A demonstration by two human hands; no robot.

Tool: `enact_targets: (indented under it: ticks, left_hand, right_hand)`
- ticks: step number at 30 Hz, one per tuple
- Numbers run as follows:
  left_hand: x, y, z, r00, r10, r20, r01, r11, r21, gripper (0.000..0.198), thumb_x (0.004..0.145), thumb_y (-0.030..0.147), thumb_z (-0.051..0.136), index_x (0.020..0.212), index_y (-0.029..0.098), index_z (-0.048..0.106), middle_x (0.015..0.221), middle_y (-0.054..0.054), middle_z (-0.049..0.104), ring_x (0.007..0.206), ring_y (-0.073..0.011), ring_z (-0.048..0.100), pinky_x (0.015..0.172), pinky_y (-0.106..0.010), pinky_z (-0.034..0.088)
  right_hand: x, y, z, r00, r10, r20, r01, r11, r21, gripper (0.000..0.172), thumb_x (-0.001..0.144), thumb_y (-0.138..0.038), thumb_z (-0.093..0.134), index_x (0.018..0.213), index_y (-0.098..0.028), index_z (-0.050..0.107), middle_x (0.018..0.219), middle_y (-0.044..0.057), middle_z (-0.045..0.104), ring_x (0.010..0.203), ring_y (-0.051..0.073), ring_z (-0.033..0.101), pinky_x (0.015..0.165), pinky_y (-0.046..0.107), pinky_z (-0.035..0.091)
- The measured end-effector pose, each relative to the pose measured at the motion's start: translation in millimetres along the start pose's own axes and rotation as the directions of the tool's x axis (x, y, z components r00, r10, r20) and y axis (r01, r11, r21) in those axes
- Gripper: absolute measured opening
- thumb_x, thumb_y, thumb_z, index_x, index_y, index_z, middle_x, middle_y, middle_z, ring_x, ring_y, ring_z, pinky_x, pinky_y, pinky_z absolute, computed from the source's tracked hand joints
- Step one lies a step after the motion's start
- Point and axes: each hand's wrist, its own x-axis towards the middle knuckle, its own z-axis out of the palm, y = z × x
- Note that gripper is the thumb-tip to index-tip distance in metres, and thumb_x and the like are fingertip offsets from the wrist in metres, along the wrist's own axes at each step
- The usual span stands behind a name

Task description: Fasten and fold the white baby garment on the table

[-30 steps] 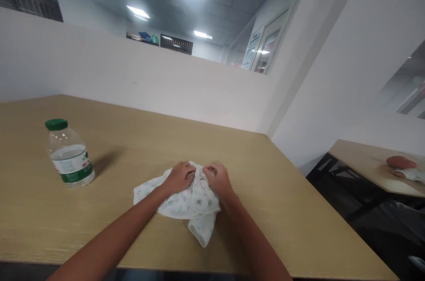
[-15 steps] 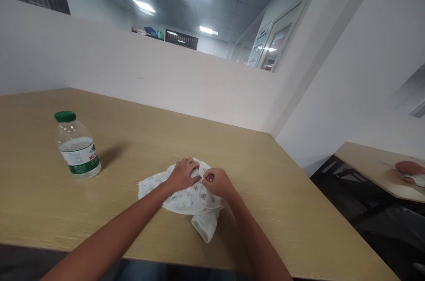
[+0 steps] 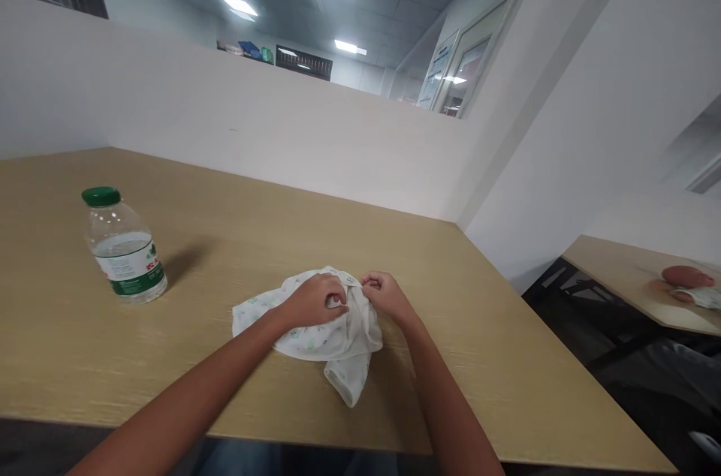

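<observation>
A small white garment with a faint green print [image 3: 315,341] lies crumpled on the wooden table [image 3: 236,236] in front of me. My left hand [image 3: 312,299] rests on top of it with its fingers curled, pinching the fabric near the middle. My right hand [image 3: 386,294] is closed on the cloth's far right edge, right beside the left hand's fingertips. A loose sleeve or leg of the garment hangs toward the table's near edge.
A clear plastic bottle with a green cap and green label [image 3: 122,247] stands upright to the left. White partition walls [image 3: 282,138] close off the table's far side and right corner. Another table [image 3: 647,284] with a reddish object [image 3: 686,277] stands at the right, beyond a dark gap.
My right hand has shifted a little to the right and pulled the fabric's edge outward. My left hand stays pressed on the garment. The bottle has not moved.
</observation>
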Motion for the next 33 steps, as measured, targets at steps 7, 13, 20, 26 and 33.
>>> enact_targets:
  ticks: [7,13,20,26,33]
  left_hand:
    - [0,-2,6.6,0.993,0.051,0.103,-0.052,0.999,0.007,0.026,0.086,0.041,0.060,0.102,0.024,0.072,0.106,0.003,0.060,0.097,0.0019,0.046,0.094,-0.014,0.026]
    - [0,0,7.8,0.994,-0.076,0.074,0.082,0.993,-0.090,0.027,0.080,0.038,0.064,0.095,0.015,0.067,0.096,0.003,0.060,0.084,0.0050,0.043,0.077,-0.009,0.026]
    - [6,-11,-3.1,0.967,-0.232,0.100,0.253,0.892,-0.375,0.041,0.077,0.047,0.062,0.087,0.007,0.061,0.082,0.001,0.055,0.069,0.0067,0.041,0.060,-0.002,0.025]
    - [6,-14,-8.2,0.950,-0.236,0.205,0.306,0.834,-0.459,0.049,0.074,0.052,0.059,0.100,0.010,0.061,0.076,0.000,0.053,0.059,0.0037,0.041,0.051,-0.005,0.024]
    - [3,-9,-16.9,0.935,-0.203,0.291,0.331,0.795,-0.509,0.056,0.072,0.058,0.063,0.100,0.009,0.057,0.078,-0.001,0.050,0.062,0.0030,0.044,0.053,-0.005,0.027]
  right_hand:
    - [-2,-6,-4,1.000,-0.008,0.023,0.009,0.999,-0.040,0.028,0.071,-0.030,0.055,0.084,-0.012,0.072,0.076,0.002,0.064,0.069,0.013,0.052,0.064,0.023,0.038]
    - [-4,-10,-2,0.997,0.002,0.071,-0.002,1.000,-0.009,0.026,0.074,-0.025,0.061,0.091,-0.012,0.076,0.088,0.006,0.072,0.078,0.016,0.060,0.071,0.025,0.044]
    - [-7,-12,4,0.967,-0.064,0.247,0.041,0.995,0.096,0.026,0.092,-0.033,0.062,0.101,-0.015,0.079,0.094,0.007,0.074,0.086,0.018,0.065,0.079,0.028,0.049]
    - [-8,-10,9,0.969,-0.150,0.198,0.151,0.988,0.011,0.024,0.087,-0.035,0.073,0.103,-0.017,0.077,0.092,0.004,0.073,0.080,0.015,0.061,0.072,0.025,0.045]
    - [-7,-8,8,0.968,-0.150,0.199,0.159,0.987,-0.030,0.020,0.085,-0.034,0.075,0.097,-0.018,0.078,0.094,0.004,0.074,0.081,0.015,0.060,0.073,0.025,0.044]
